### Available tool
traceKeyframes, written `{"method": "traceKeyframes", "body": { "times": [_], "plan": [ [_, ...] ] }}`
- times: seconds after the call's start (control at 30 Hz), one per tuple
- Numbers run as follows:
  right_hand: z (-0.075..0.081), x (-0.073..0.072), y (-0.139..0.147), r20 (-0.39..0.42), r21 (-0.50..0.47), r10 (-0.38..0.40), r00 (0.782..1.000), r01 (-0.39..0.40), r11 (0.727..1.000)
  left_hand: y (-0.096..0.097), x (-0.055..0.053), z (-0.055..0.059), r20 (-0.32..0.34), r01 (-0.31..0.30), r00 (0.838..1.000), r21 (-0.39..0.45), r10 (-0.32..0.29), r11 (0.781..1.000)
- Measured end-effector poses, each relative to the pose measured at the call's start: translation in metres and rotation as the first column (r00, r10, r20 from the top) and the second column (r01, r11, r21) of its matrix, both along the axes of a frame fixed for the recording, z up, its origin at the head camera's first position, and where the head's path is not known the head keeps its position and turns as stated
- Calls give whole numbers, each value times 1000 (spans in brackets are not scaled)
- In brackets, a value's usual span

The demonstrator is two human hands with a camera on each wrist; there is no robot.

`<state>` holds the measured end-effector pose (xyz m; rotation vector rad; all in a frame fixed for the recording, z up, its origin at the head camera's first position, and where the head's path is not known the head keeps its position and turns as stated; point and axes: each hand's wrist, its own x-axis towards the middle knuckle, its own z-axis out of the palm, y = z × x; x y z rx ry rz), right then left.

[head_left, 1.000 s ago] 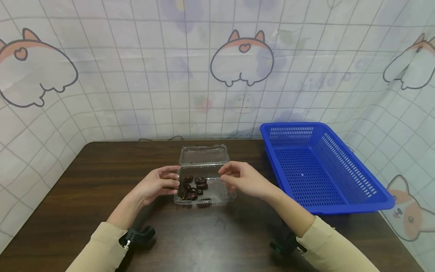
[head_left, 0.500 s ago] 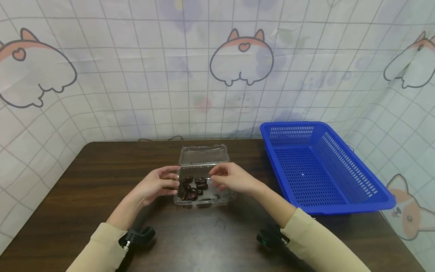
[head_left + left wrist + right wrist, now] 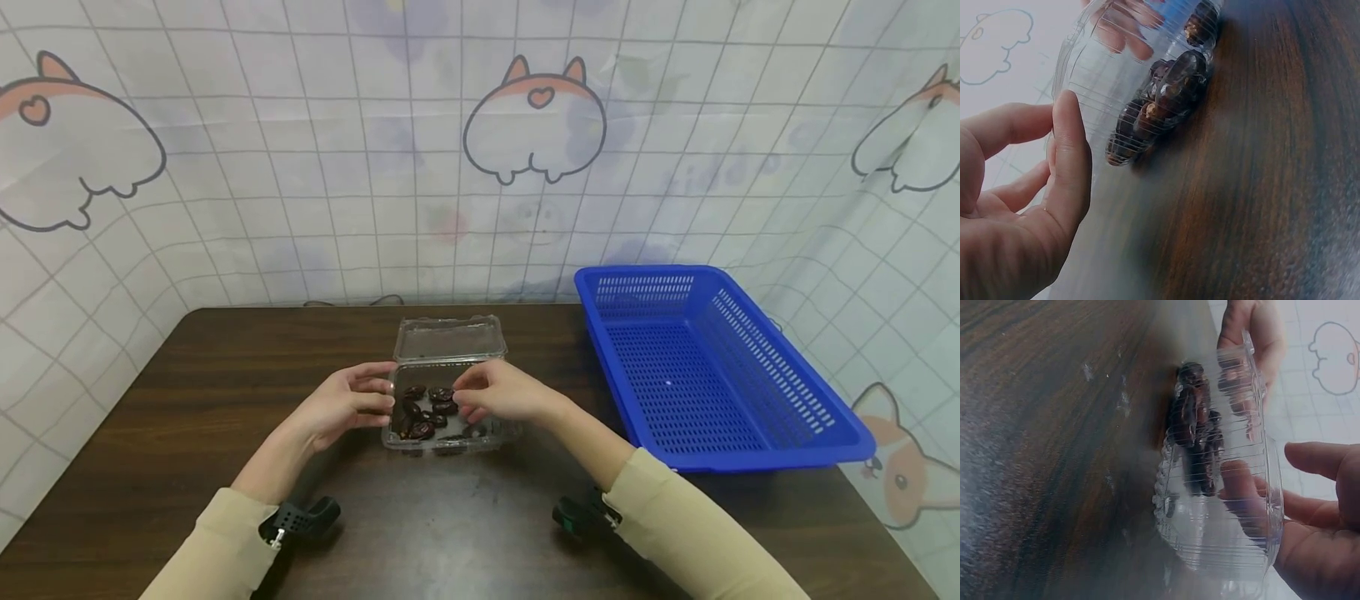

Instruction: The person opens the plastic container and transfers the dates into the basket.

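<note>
A clear plastic clamshell box (image 3: 450,447) lies on the table with its lid (image 3: 450,340) folded back. Several dark, glossy dates (image 3: 422,431) are grouped in its left part; seen through the ribbed wall in the left wrist view, the dates (image 3: 1175,84) lie on the box floor. My left hand (image 3: 333,410) rests its fingertips at the box's left rim, fingers bent gently. Over the right part of the box is my right hand (image 3: 506,392), fingers reaching in beside the dates. The right wrist view shows these fingers (image 3: 1241,487) behind the clear wall, thumb apart, nothing between them.
A large blue plastic basket (image 3: 750,458) with slotted walls stands on the right of the dark wooden table (image 3: 450,525). A white sheet (image 3: 300,167) with a grid and cartoon prints hangs behind the table.
My right hand has moved left over the box, from its right edge to beside the dates. The left hand stays at the rim.
</note>
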<state>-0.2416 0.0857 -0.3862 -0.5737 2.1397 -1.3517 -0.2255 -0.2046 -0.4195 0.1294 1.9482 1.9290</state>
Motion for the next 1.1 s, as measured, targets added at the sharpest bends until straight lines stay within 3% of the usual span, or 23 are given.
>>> {"method": "traceKeyframes", "body": {
  "times": [0.57, 1.1],
  "plan": [
    [-1, -5, -15, -62, 173, 27, 998, -16, 985, 0, -1, 0, 3, 3, 1000, -2, -3, 1000],
    [-6, -5, -24, -94, 173, 81, 992, -63, 983, 0, -1, 0, 7, 2, 1000, 0, -2, 1000]
  ]
}}
